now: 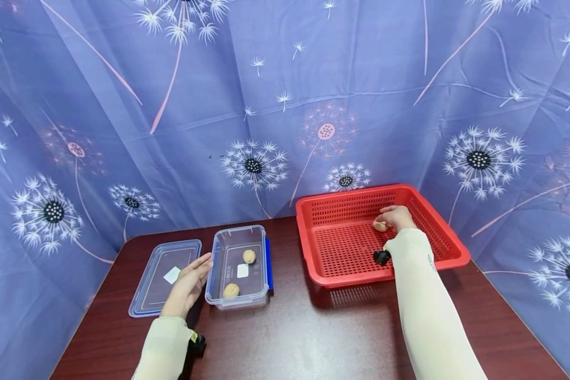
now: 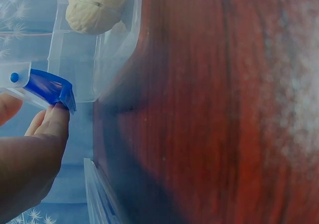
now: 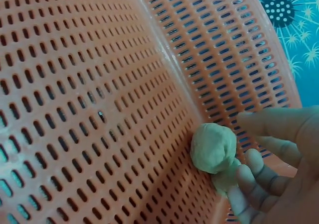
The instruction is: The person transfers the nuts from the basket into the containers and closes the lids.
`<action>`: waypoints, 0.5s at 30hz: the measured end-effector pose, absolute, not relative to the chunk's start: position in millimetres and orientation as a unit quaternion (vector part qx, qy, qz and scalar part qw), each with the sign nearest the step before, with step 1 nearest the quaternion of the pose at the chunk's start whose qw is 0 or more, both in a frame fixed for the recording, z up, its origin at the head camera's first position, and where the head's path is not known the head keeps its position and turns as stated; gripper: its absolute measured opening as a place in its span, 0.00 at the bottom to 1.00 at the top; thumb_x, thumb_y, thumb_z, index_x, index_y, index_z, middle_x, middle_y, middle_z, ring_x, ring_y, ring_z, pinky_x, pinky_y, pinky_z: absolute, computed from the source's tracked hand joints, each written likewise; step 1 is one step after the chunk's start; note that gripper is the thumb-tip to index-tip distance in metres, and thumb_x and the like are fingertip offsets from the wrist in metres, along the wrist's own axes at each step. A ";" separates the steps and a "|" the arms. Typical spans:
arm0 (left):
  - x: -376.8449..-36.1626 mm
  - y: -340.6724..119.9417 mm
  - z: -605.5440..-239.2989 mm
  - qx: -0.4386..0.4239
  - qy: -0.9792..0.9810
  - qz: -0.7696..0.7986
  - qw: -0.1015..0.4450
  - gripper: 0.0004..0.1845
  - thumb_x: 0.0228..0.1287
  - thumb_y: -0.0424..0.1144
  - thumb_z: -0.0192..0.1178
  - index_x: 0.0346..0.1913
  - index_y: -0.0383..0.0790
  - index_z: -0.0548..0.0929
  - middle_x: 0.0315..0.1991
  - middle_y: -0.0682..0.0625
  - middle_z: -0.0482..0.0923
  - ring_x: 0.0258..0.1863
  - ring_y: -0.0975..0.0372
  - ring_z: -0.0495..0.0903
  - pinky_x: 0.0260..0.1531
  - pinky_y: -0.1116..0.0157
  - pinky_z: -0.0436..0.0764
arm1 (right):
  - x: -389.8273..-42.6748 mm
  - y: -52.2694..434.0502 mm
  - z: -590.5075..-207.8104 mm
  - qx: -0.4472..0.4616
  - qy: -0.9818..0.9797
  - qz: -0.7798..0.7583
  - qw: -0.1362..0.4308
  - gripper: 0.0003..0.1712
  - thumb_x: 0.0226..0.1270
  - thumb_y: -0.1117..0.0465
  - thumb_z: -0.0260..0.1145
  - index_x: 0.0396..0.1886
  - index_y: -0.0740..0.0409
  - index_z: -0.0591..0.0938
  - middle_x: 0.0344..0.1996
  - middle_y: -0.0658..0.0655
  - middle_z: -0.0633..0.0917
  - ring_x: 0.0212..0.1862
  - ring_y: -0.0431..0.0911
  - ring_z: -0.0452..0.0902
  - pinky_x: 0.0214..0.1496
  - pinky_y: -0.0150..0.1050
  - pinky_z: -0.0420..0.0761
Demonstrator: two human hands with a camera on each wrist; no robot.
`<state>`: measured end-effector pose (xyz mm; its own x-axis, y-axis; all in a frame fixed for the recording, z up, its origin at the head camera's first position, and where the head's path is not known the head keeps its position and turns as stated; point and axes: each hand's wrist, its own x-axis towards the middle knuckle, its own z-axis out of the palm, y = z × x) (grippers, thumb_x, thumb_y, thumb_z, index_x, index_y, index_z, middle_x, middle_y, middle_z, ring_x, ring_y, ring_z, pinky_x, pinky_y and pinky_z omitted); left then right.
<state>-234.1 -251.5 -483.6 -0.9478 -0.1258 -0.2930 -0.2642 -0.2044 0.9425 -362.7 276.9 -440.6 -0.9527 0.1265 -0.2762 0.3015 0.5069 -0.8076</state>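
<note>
Gripping nothing: left hand (image 1: 188,285) against container edge (image 1: 216,240), right hand (image 1: 397,217) beside walnuts (image 3: 213,148) inside basket (image 1: 344,250).

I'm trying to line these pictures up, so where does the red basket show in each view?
Head: the red basket sits right of centre, with the right hand in it.
Left wrist: not in it.
Right wrist: it fills most of the picture, looking more orange.
Shared landmark: the dandelion curtain, also at the left wrist view's left and the right wrist view's upper right.
</note>
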 end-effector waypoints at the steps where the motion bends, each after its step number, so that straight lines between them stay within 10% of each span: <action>1: -234.2 -251.6 -483.5 -0.156 0.629 0.760 0.046 0.29 0.72 0.29 0.50 0.73 0.31 0.58 0.69 0.44 0.62 0.59 0.68 0.70 0.54 0.79 0.72 | -362.7 277.4 -441.0 0.126 0.867 -0.474 0.094 0.32 0.60 0.65 0.64 0.64 0.69 0.71 0.57 0.71 0.74 0.35 0.49 0.71 0.34 0.41 0.75; 15: -232.8 -249.6 -483.0 -0.153 0.637 0.754 0.043 0.30 0.71 0.29 0.51 0.72 0.29 0.57 0.70 0.44 0.60 0.55 0.72 0.72 0.58 0.77 0.70 | -365.5 276.0 -453.8 0.111 0.910 -0.381 0.122 0.30 0.54 0.72 0.57 0.61 0.71 0.72 0.58 0.71 0.72 0.44 0.54 0.69 0.33 0.37 0.72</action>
<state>-232.8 -249.6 -483.0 -0.9498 -0.1301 -0.2846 -0.2588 -0.1847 0.9481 -365.5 276.0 -453.8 -0.9455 0.1083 -0.3072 0.2949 0.6847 -0.6665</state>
